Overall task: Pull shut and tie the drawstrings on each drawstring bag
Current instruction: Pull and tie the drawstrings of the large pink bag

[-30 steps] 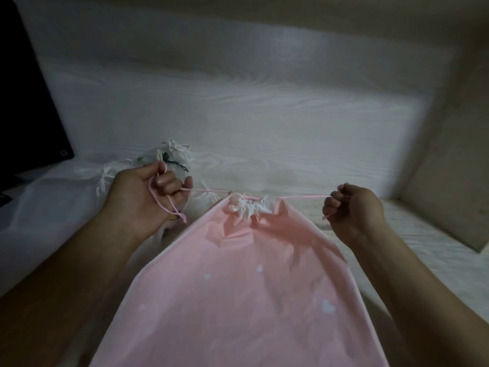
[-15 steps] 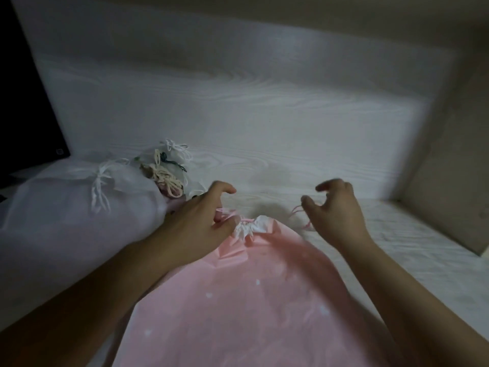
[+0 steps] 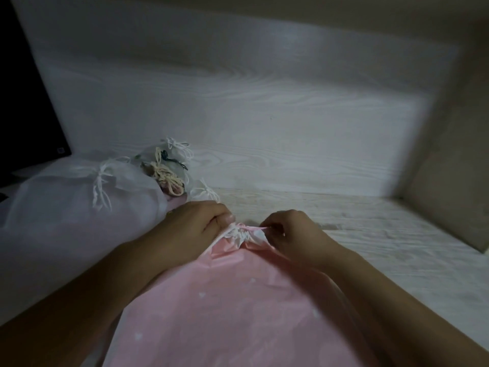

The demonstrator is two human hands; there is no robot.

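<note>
A pink drawstring bag [image 3: 238, 308] with small white hearts lies in front of me, its gathered white mouth [image 3: 242, 234] bunched shut at the far end. My left hand [image 3: 195, 223] pinches at the left side of that gathered mouth. My right hand [image 3: 293, 231] pinches a thin pink drawstring [image 3: 260, 228] at the right side of the mouth. Both hands sit close together, almost touching the bunched top. The rest of the cord is hidden under my fingers.
A white sheer bag [image 3: 79, 197] tied with a white bow lies at the left. Behind it sits a pile of small tied bags [image 3: 169, 168] with cream and white cords. A dark screen [image 3: 23, 102] stands at far left. A wooden wall rises behind, a side panel [image 3: 455, 181] at right.
A second ago my hands pulled the cords taut, wide apart. They let go, came inward with fingers spread, and now pinch at the gathered mouth of the pink bag.
</note>
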